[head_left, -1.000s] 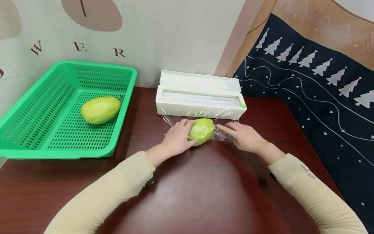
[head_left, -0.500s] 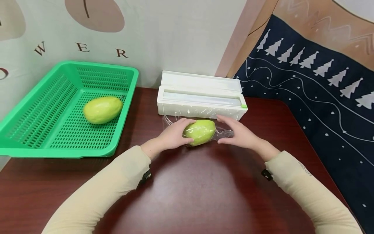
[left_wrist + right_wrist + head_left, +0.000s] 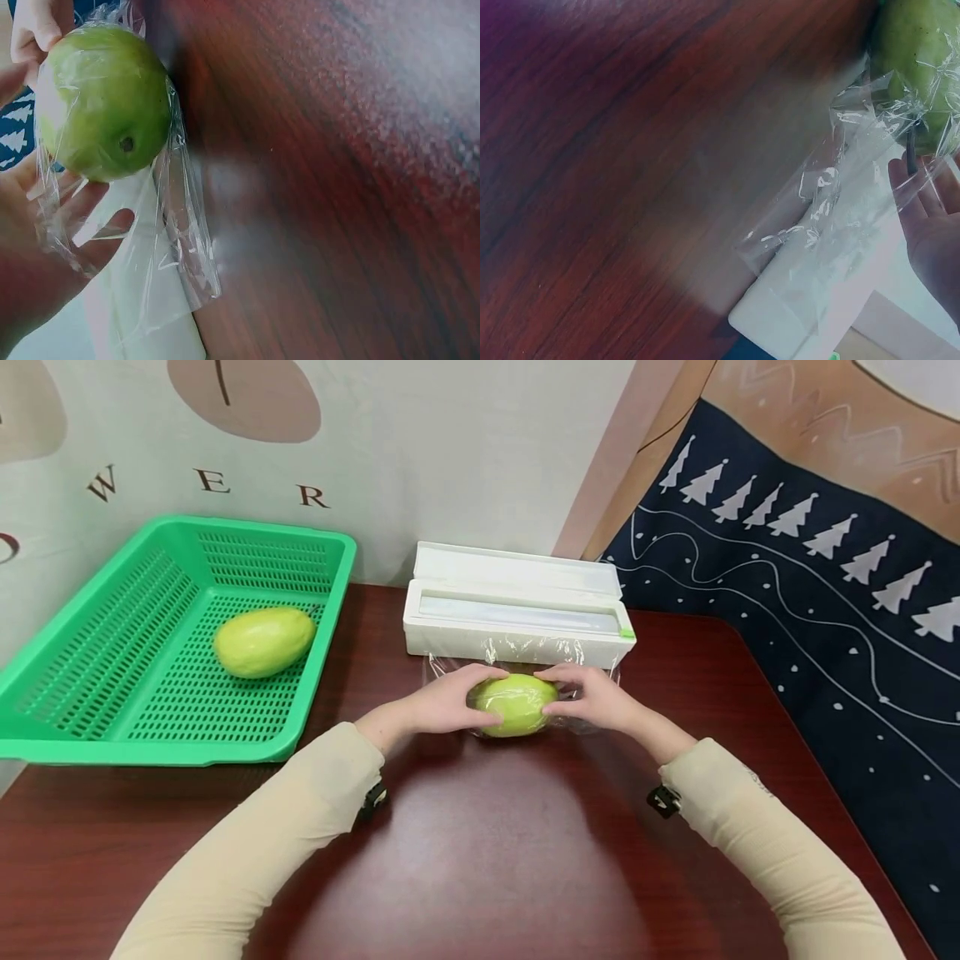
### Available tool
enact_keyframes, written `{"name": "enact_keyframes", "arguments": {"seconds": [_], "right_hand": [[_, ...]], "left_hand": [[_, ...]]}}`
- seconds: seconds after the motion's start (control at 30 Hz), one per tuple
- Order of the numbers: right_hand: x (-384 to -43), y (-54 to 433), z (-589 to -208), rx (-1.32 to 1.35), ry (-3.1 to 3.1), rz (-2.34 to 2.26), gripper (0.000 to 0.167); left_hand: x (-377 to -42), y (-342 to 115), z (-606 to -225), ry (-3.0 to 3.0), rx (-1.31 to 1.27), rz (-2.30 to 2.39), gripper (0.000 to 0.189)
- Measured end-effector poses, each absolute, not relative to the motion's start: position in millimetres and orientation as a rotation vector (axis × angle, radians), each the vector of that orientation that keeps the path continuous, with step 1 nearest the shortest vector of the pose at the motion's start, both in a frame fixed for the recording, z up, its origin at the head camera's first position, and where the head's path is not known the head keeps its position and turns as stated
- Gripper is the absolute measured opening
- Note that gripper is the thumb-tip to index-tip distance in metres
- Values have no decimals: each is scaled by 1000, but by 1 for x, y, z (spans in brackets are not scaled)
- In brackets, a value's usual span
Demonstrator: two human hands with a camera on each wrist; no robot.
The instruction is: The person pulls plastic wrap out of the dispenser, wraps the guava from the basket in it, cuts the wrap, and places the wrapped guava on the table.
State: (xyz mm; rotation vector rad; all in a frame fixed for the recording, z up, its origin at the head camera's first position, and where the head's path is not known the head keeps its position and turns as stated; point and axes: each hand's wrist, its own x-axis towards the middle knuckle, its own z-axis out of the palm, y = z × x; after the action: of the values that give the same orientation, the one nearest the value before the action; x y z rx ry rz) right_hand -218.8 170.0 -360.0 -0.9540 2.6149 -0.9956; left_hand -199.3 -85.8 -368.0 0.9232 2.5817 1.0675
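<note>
A yellow-green papaya (image 3: 517, 704) wrapped in clear cling film (image 3: 821, 180) lies on the table in front of the white film box (image 3: 517, 643). My left hand (image 3: 442, 700) holds its left end, thumb at the near side and fingers at the far side. Around its right end, my right hand (image 3: 596, 696) holds it the same way. In the left wrist view, loose film hangs from the papaya's blunt end (image 3: 109, 105) over the left fingers. The right wrist view shows crumpled film around its stem (image 3: 911, 150), beside the right fingers.
At the left stands a green perforated basket (image 3: 315, 693) with another papaya (image 3: 264, 642) in it. The film box has its lid (image 3: 517, 571) raised at the back, near the wall cloth. A dark cloth with white trees (image 3: 787, 610) hangs along the table's right side.
My right hand has come off the twisted film at the right, opened, and moved left onto the papaya's right end. The papaya has turned to lie more level between both hands.
</note>
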Motion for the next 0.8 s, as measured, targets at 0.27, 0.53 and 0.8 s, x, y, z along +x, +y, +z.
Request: {"name": "enact_keyframes", "arguments": {"seconds": [0.27, 0.53, 0.8], "right_hand": [[-218, 169, -359, -886, 2578, -1038, 43], [-220, 170, -361, -765, 2517, -1109, 35], [-221, 170, -360, -683, 2526, -1084, 36]], "left_hand": [[-201, -84, -369, 2620, 843, 1169, 35], [-205, -83, -367, 2549, 745, 1200, 34], [-213, -82, -368, 2497, 658, 1215, 35]]}}
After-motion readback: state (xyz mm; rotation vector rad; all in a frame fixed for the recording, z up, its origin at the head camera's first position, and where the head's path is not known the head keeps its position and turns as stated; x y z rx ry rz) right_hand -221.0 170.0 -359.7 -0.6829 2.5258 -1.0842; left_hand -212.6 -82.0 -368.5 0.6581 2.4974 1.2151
